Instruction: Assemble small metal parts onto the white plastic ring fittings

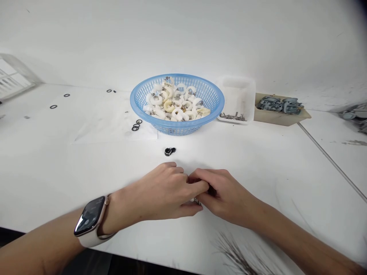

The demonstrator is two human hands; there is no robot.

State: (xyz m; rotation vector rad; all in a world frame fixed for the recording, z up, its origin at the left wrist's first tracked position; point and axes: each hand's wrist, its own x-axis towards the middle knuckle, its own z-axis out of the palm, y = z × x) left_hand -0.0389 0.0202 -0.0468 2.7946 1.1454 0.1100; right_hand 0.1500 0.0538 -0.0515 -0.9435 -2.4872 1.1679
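Observation:
My left hand (163,191) and my right hand (223,193) meet fingertip to fingertip low on the white table (258,160). Both are closed in a pinch around a small part (197,201) that shows only as a bit of metal and white between the fingers. A smartwatch (90,221) sits on my left wrist. Just beyond the hands lies a small black and metal piece (169,151). Farther back stands a blue plastic basket (213,101) holding several white C-shaped parts (176,105).
Black rubber rings (136,125) lie left of the basket, with more rings (53,106) farther left. A clear tray (239,99) with small metal pins stands right of the basket, then a cardboard tray of grey metal parts (279,105). A white crate (11,78) sits at far left.

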